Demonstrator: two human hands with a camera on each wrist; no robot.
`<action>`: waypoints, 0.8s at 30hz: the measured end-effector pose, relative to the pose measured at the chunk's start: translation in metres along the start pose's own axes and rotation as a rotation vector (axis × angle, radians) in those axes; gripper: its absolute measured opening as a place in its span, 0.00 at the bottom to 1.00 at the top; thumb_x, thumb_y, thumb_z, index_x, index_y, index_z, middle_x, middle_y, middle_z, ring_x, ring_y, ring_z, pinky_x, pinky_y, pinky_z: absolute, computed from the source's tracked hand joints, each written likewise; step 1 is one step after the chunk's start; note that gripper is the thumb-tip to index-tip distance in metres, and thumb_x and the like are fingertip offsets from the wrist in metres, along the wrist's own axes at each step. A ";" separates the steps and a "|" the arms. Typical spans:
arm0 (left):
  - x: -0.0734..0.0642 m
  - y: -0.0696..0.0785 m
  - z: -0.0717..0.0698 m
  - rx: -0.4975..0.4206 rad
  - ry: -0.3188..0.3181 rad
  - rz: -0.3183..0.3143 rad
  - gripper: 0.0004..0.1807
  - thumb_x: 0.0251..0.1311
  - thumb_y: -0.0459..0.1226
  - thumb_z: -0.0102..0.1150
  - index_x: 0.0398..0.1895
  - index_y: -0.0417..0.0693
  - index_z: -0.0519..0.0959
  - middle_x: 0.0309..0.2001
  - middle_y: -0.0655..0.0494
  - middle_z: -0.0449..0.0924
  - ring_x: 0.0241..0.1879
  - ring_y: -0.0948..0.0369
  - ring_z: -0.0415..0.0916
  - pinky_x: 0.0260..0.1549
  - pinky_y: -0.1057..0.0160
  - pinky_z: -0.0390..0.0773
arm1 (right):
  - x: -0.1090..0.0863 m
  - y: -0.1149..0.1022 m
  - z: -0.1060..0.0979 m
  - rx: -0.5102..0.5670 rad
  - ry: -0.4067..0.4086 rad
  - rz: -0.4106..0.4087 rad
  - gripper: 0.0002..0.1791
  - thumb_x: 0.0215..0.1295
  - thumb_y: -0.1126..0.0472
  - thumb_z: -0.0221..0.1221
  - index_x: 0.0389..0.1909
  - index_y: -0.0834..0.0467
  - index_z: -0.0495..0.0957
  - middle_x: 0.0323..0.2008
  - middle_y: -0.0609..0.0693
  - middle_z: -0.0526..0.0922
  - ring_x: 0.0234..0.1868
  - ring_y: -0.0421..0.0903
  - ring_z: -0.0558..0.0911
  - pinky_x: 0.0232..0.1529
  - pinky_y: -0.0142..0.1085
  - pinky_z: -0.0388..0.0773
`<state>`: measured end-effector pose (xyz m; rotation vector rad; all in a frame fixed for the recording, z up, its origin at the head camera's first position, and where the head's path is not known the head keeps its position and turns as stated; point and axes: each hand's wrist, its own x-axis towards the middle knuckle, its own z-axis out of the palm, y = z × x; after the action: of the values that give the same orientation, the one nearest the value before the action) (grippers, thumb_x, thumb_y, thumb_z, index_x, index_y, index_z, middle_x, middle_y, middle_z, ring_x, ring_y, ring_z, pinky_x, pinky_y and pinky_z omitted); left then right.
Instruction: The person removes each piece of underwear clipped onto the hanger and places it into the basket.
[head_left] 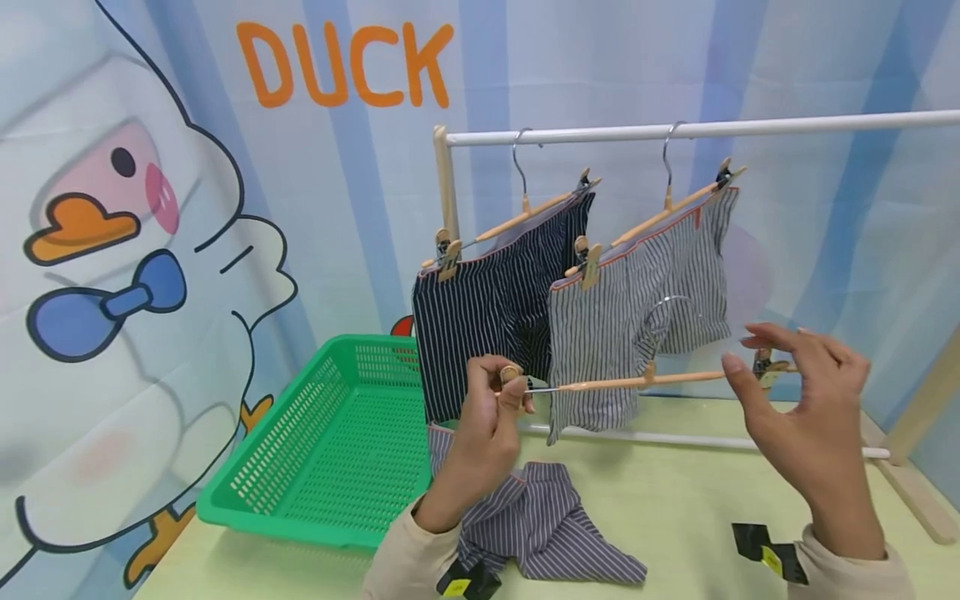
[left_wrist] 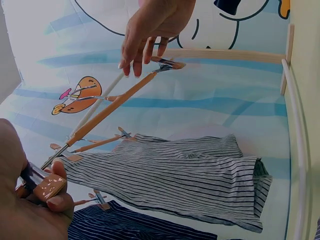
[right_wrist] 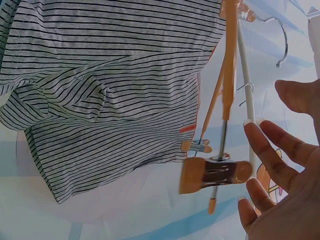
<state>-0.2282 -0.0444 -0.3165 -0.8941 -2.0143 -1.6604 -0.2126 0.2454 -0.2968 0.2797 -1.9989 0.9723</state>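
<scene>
My left hand (head_left: 483, 429) grips the clip at the left end of a wooden clip hanger (head_left: 607, 384), which it holds up nearly level in front of the rack. The hanger's metal hook points upward. At the other end, my right hand (head_left: 813, 408) is spread, with thumb and fingers apart around the right clip (right_wrist: 192, 175); in the right wrist view a gap shows between fingers and clip. No garment hangs from this hanger. Below my left hand, a pair of grey-purple striped shorts (head_left: 555, 533) lies folded over on the table.
A white rail (head_left: 810, 127) on a wooden-post rack carries two clip hangers. Dark navy striped shorts (head_left: 480, 325) hang on one, light grey striped shorts (head_left: 637, 292) on the other. A green plastic basket (head_left: 292, 532) stands left. Behind is a duck-print curtain (head_left: 337, 208).
</scene>
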 end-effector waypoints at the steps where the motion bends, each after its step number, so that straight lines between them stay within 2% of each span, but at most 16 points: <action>1: 0.000 0.000 0.000 -0.006 0.000 -0.004 0.09 0.78 0.35 0.36 0.48 0.35 0.56 0.37 0.45 0.62 0.35 0.61 0.68 0.40 0.66 0.75 | 0.000 -0.002 0.000 -0.002 -0.002 0.011 0.24 0.62 0.64 0.66 0.60 0.58 0.77 0.45 0.14 0.70 0.64 0.39 0.58 0.62 0.56 0.48; 3: -0.001 0.000 0.001 -0.014 -0.002 -0.016 0.09 0.78 0.35 0.35 0.48 0.35 0.55 0.38 0.46 0.61 0.35 0.62 0.67 0.41 0.67 0.75 | -0.001 -0.005 0.002 0.001 0.000 0.026 0.28 0.61 0.64 0.66 0.63 0.56 0.75 0.45 0.14 0.71 0.64 0.34 0.56 0.61 0.54 0.50; 5: -0.001 0.000 0.001 -0.022 -0.004 -0.032 0.08 0.78 0.34 0.35 0.47 0.35 0.55 0.38 0.48 0.60 0.36 0.63 0.67 0.41 0.68 0.74 | -0.002 -0.009 0.003 0.007 0.014 0.034 0.30 0.59 0.65 0.67 0.64 0.55 0.74 0.45 0.14 0.72 0.63 0.29 0.54 0.60 0.46 0.51; 7: -0.001 0.000 0.002 -0.020 -0.001 -0.039 0.08 0.78 0.34 0.35 0.47 0.35 0.55 0.38 0.48 0.60 0.36 0.62 0.67 0.41 0.68 0.74 | -0.003 -0.012 0.005 0.016 0.027 0.030 0.30 0.58 0.67 0.68 0.62 0.56 0.74 0.44 0.14 0.72 0.63 0.29 0.54 0.59 0.38 0.52; 10: -0.001 -0.001 0.003 -0.025 0.002 -0.041 0.08 0.78 0.34 0.35 0.47 0.35 0.55 0.38 0.47 0.60 0.36 0.62 0.67 0.42 0.67 0.74 | -0.003 -0.015 0.009 0.027 0.036 -0.022 0.29 0.55 0.69 0.69 0.60 0.59 0.75 0.44 0.15 0.73 0.58 0.29 0.57 0.51 0.31 0.53; 15: 0.001 -0.001 0.007 -0.030 0.011 -0.011 0.10 0.78 0.36 0.35 0.48 0.34 0.55 0.37 0.44 0.61 0.36 0.61 0.68 0.42 0.66 0.75 | -0.002 -0.013 0.017 0.026 0.024 -0.134 0.25 0.55 0.69 0.68 0.56 0.61 0.77 0.47 0.17 0.74 0.52 0.29 0.57 0.44 0.33 0.54; 19: 0.000 0.000 0.009 -0.028 0.016 -0.015 0.11 0.78 0.36 0.35 0.49 0.34 0.56 0.37 0.44 0.62 0.36 0.62 0.68 0.42 0.65 0.76 | -0.003 -0.011 0.023 0.018 0.009 -0.213 0.20 0.56 0.68 0.67 0.51 0.62 0.81 0.45 0.42 0.84 0.54 0.30 0.57 0.49 0.34 0.53; 22: -0.001 0.002 0.009 -0.028 0.040 0.006 0.10 0.78 0.35 0.36 0.49 0.33 0.56 0.37 0.45 0.62 0.36 0.61 0.69 0.41 0.66 0.76 | -0.002 -0.010 0.024 0.012 -0.019 -0.255 0.17 0.57 0.66 0.66 0.50 0.62 0.82 0.43 0.61 0.84 0.55 0.30 0.57 0.56 0.36 0.51; 24: -0.002 0.002 0.009 -0.035 0.054 0.036 0.10 0.78 0.34 0.36 0.48 0.33 0.56 0.36 0.46 0.60 0.35 0.61 0.68 0.40 0.67 0.76 | -0.002 -0.009 0.025 0.015 -0.028 -0.289 0.16 0.60 0.64 0.65 0.49 0.62 0.83 0.43 0.63 0.84 0.53 0.33 0.59 0.59 0.38 0.49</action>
<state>-0.2247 -0.0357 -0.3184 -0.8825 -1.9281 -1.6872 -0.2224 0.2209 -0.3016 0.5760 -1.9112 0.8027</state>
